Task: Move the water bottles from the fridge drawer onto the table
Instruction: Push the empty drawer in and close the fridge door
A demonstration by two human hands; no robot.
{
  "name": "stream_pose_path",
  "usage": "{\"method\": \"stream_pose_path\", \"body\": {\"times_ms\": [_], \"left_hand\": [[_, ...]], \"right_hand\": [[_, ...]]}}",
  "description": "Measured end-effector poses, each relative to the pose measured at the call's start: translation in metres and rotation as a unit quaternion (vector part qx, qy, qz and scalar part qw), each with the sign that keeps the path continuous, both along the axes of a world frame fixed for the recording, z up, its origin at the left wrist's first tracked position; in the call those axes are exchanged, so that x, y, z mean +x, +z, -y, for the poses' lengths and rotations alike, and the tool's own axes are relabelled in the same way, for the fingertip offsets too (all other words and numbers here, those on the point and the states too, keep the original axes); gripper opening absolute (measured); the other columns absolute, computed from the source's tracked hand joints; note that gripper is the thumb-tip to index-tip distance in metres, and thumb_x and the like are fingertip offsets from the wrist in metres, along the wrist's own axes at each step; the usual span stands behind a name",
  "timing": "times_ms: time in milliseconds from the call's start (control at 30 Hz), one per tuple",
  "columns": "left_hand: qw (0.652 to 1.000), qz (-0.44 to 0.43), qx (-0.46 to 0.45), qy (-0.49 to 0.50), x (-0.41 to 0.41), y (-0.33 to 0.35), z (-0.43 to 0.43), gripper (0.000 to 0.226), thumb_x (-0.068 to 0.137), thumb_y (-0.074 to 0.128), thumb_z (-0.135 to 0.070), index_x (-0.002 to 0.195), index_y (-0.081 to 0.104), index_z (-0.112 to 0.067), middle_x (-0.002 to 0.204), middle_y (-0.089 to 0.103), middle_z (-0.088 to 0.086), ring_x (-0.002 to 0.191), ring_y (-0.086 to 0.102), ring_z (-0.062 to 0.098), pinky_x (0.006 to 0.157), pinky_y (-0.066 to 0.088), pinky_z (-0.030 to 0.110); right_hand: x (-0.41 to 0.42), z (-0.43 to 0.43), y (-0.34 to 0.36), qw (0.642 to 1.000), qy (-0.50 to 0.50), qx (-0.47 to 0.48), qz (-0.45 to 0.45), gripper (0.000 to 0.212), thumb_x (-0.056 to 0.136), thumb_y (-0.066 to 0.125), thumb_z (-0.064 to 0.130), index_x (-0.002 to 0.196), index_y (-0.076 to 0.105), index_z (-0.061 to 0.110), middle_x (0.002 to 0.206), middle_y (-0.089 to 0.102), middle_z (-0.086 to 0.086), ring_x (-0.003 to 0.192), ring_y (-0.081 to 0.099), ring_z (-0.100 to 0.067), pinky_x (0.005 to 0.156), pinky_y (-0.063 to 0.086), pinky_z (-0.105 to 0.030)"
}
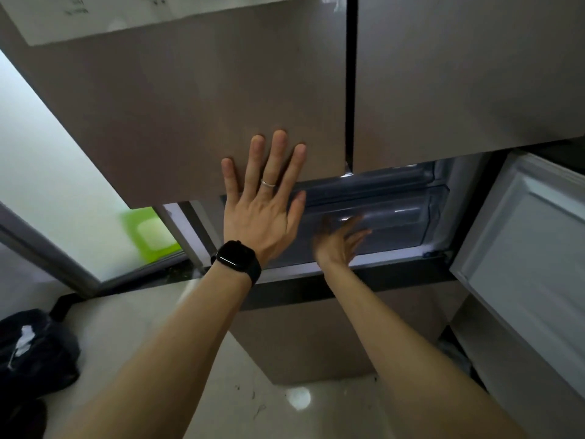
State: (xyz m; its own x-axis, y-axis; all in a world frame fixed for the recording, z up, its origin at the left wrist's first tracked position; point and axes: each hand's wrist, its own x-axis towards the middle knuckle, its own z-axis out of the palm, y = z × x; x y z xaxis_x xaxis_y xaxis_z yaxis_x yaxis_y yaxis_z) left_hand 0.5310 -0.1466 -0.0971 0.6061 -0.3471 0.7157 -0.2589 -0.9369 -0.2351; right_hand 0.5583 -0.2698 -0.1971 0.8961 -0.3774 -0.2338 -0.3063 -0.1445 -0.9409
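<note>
Fridge [221, 90] stands with its clear drawer [395, 210] exposed, left grip [262, 210] flat and empty on the upper door, right grip [338, 239] loose-fingered, empty, at the drawer front, no water bottles visible, so likely next: slide it out.

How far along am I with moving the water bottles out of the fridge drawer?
Done: the lower door stands open, exposing the clear drawer. In hand: the right hand reaches to the drawer, holding nothing; the left hand presses flat on the upper door. Left: no bottle or table shows, so the moving itself cannot be judged.
</note>
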Motion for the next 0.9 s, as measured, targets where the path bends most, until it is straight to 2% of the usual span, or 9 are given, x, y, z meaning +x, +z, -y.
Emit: {"method": "stream_pose_path", "body": {"times_ms": [167, 267, 467, 567, 633, 700, 767, 833, 900], "left_hand": [[1.000, 0.025, -0.003, -0.003, 0.002, -0.004, 0.002, 0.066, 0.105, 0.031, -0.048, 0.158, -0.004, -0.029, 0.162, -0.028, -0.006, 0.151, -0.024, 0.020, 0.119, -0.015, 0.054], [1.000, 0.021, -0.004, -0.006, 0.000, -0.003, 0.004, 0.069, 0.105, 0.031, -0.049, 0.158, -0.009, -0.030, 0.162, -0.030, -0.007, 0.151, -0.024, 0.020, 0.119, -0.015, 0.056], [0.999, -0.040, -0.030, 0.003, -0.020, 0.006, 0.019, 0.087, 0.096, 0.045, -0.049, 0.160, -0.008, -0.023, 0.164, -0.026, 0.002, 0.152, -0.021, 0.028, 0.118, -0.008, 0.062], [0.994, -0.091, -0.062, -0.008, -0.045, 0.020, 0.050, 0.094, 0.084, 0.065, -0.040, 0.161, 0.014, -0.019, 0.167, -0.008, 0.014, 0.154, -0.007, 0.036, 0.120, -0.005, 0.063], [0.993, -0.105, -0.014, -0.058, -0.058, 0.034, 0.077, 0.095, 0.079, 0.072, -0.032, 0.160, 0.023, -0.020, 0.169, -0.006, 0.010, 0.155, -0.005, 0.031, 0.120, -0.006, 0.063], [0.986, -0.114, 0.036, -0.120, -0.062, 0.054, 0.108, 0.093, 0.080, 0.071, -0.028, 0.160, 0.025, -0.022, 0.169, -0.002, 0.007, 0.156, -0.003, 0.027, 0.120, -0.007, 0.062], [0.977, -0.123, 0.064, -0.160, -0.060, 0.074, 0.139, 0.091, 0.081, 0.068, -0.027, 0.160, 0.024, -0.023, 0.169, 0.004, 0.007, 0.156, -0.002, 0.025, 0.120, -0.008, 0.060], [0.972, -0.137, 0.082, -0.171, -0.054, 0.091, 0.165, 0.090, 0.083, 0.066, -0.030, 0.161, 0.021, -0.024, 0.169, 0.000, 0.005, 0.156, -0.006, 0.024, 0.119, -0.010, 0.059], [0.972, -0.159, 0.084, -0.152, -0.046, 0.101, 0.182, 0.090, 0.086, 0.064, -0.034, 0.161, 0.017, -0.023, 0.168, -0.008, 0.005, 0.154, -0.014, 0.024, 0.119, -0.014, 0.059]], "right_hand": [[0.017, 0.011, 0.003, 0.998, 0.060, -0.018, -0.016, 0.092, 0.098, 0.047, 0.054, 0.154, -0.022, 0.033, 0.160, -0.032, -0.010, 0.153, -0.012, -0.031, 0.121, 0.006, -0.060], [0.001, 0.029, 0.001, 0.989, 0.128, -0.064, -0.026, 0.093, 0.098, 0.053, 0.047, 0.153, -0.021, 0.040, 0.163, -0.026, -0.007, 0.152, 0.006, -0.036, 0.119, 0.019, -0.060], [-0.070, 0.099, 0.051, 0.967, 0.236, -0.090, -0.041, 0.071, 0.101, 0.053, 0.041, 0.158, 0.012, 0.038, 0.164, 0.022, 0.004, 0.147, 0.029, -0.023, 0.115, 0.030, -0.038], [-0.123, 0.140, 0.094, 0.969, 0.198, -0.149, -0.008, 0.057, 0.100, 0.054, 0.040, 0.153, 0.034, 0.032, 0.157, 0.037, 0.006, 0.143, 0.036, -0.019, 0.113, 0.033, -0.033], [-0.159, 0.171, 0.124, 0.959, 0.124, -0.250, 0.049, 0.044, 0.099, 0.056, 0.036, 0.143, 0.050, 0.028, 0.145, 0.051, 0.005, 0.134, 0.044, -0.017, 0.104, 0.036, -0.027], [-0.190, 0.205, 0.153, 0.926, 0.032, -0.363, 0.100, 0.034, 0.098, 0.058, 0.032, 0.130, 0.060, 0.023, 0.134, 0.057, 0.003, 0.126, 0.046, -0.018, 0.097, 0.036, -0.025], [-0.208, 0.240, 0.176, 0.883, -0.043, -0.452, 0.119, 0.032, 0.097, 0.056, 0.033, 0.125, 0.063, 0.018, 0.133, 0.058, -0.003, 0.124, 0.045, -0.022, 0.097, 0.039, -0.033], [-0.218, 0.277, 0.192, 0.848, -0.082, -0.520, 0.064, 0.044, 0.099, 0.045, 0.042, 0.132, 0.058, 0.017, 0.142, 0.053, -0.008, 0.131, 0.041, -0.029, 0.103, 0.040, -0.045], [-0.227, 0.311, 0.201, 0.838, -0.067, -0.537, -0.075, 0.058, 0.101, 0.027, 0.053, 0.150, 0.038, 0.024, 0.158, 0.034, -0.008, 0.145, 0.024, -0.032, 0.114, 0.025, -0.055]]}}
